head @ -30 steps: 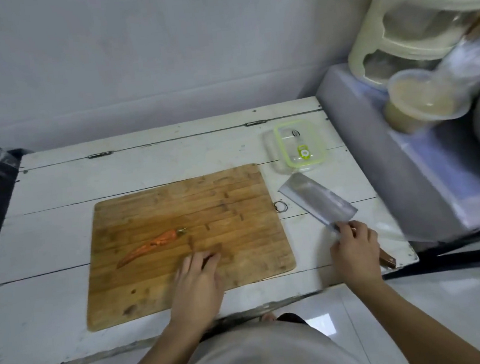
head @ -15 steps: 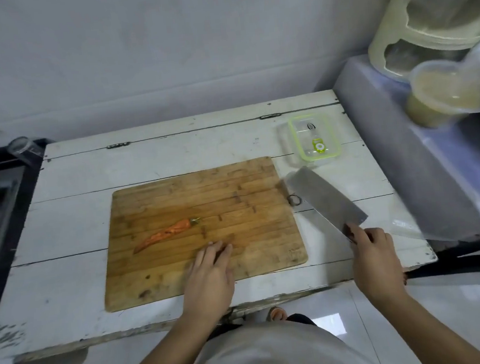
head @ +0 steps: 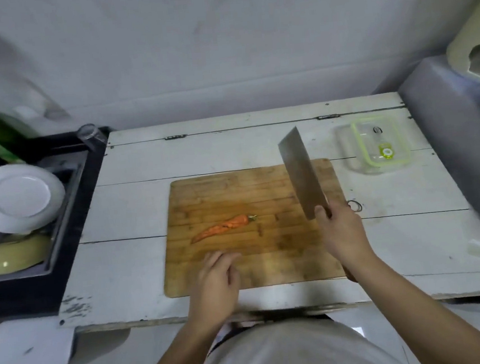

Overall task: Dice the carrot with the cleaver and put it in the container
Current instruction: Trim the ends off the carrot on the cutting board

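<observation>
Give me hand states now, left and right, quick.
Left hand: open, holding nothing, over the cutting board.
Right hand: grips the cleaver, raised above the board.

The white plank bench [head: 136, 209] carries a wooden cutting board [head: 271, 246] at its centre. A clear container [head: 376, 146] with a green-rimmed lid rests on the bench near the far right corner.

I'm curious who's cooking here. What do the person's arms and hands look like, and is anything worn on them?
Both forearms are bare, no sleeves showing. The left hand and right hand wear no gloves, and no rings or watch can be made out.
</observation>
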